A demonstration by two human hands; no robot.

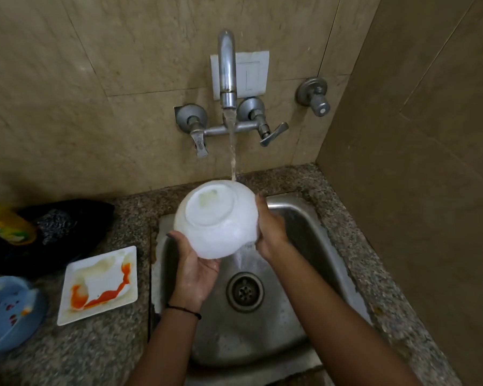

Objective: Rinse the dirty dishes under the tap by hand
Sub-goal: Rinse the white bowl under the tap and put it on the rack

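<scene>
Between the two hands, above the sink (313, 227), a white bowl (218, 221) is held bottom-up under the tap (227, 65), where water is running. The left hand (198, 271) cups it from below, and the right hand (271, 229) grips its side. Left of the left hand, a sauce-smeared plate (101, 285) lies on the table (109, 355).

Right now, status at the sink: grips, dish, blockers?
Status: left grip and right grip hold white bowl, base up, under tap stream. Sauce-smeared square plate waits on counter left of sink. No blockers seen.
</scene>
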